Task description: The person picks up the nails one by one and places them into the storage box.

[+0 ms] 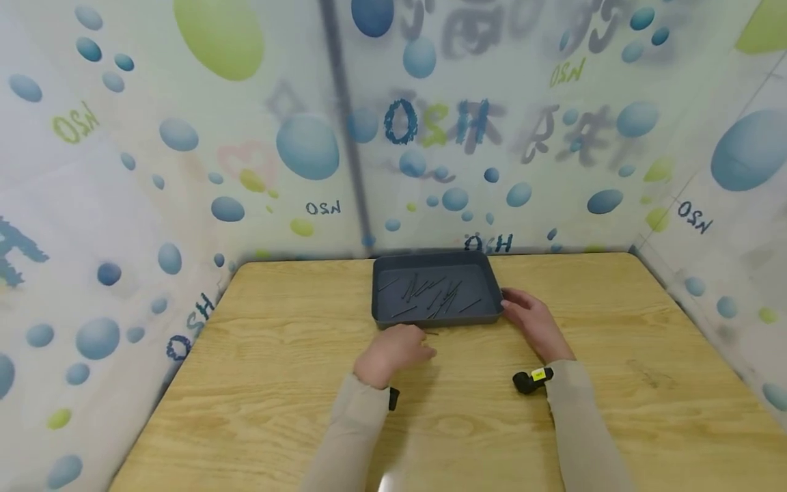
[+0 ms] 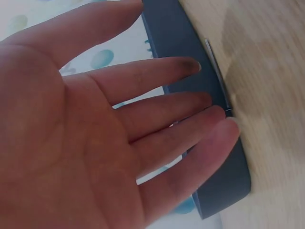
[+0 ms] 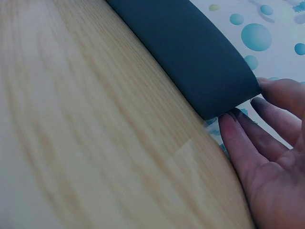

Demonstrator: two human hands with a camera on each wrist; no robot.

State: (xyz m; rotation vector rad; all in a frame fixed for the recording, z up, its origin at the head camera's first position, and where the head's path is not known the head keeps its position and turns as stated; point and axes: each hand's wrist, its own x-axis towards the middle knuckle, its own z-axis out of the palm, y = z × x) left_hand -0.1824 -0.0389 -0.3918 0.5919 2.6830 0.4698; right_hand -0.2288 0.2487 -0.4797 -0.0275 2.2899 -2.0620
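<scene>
A dark grey tray (image 1: pixel 430 319) sits at the back middle of the wooden table (image 1: pixel 277 383), with several thin dark nails (image 1: pixel 430 294) lying inside it. My left hand (image 1: pixel 399 345) hovers just in front of the tray's near wall (image 2: pixel 176 38), palm open and fingers straight (image 2: pixel 157 76). One loose nail (image 2: pixel 215 71) lies on the table along that wall, by my fingertips; it also shows faintly as the nail (image 1: pixel 432 333) in the head view. My right hand (image 1: pixel 527 313) rests with straight fingers (image 3: pixel 238 138) against the tray's right front corner (image 3: pixel 190 52). Neither hand holds anything.
Printed plastic sheets with blue and green bubbles (image 1: pixel 307 147) wall the table in at the back and both sides. A black wrist camera (image 1: pixel 530 379) sits on the right sleeve. Bare wood (image 3: pixel 71 119) stretches left, right and in front of the tray.
</scene>
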